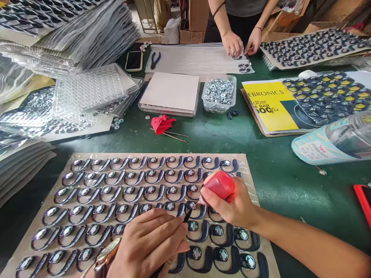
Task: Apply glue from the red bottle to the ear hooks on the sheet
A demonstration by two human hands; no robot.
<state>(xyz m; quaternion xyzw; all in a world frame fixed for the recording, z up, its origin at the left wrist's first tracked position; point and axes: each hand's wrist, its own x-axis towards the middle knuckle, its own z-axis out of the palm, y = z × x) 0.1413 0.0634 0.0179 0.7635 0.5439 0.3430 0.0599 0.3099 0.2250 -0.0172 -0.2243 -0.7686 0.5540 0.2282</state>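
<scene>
A board (249, 170) covered with rows of black hook-shaped earphone shells lies in front of me, a round silver speaker in each. My left hand (153, 237), with a watch at the wrist, is closed around black tweezers (188, 213). The tip of the tweezers points at one earphone shell (191, 205) right of the board's middle. In my right hand (242, 204) is a tilted red squeeze bottle (219, 185), its nozzle end pointing down close to that same shell. My fingers hide parts of the nozzle and tweezers.
Across the green table, a co-worker's hands (233, 43) handle small black parts on a white sheet stack (188, 58). A clear tub (219, 96) of metal discs, a red cloth (162, 124), a plastic cup (330, 141) and a yellow box (272, 106) stand around. Tray stacks (87, 42) rise left.
</scene>
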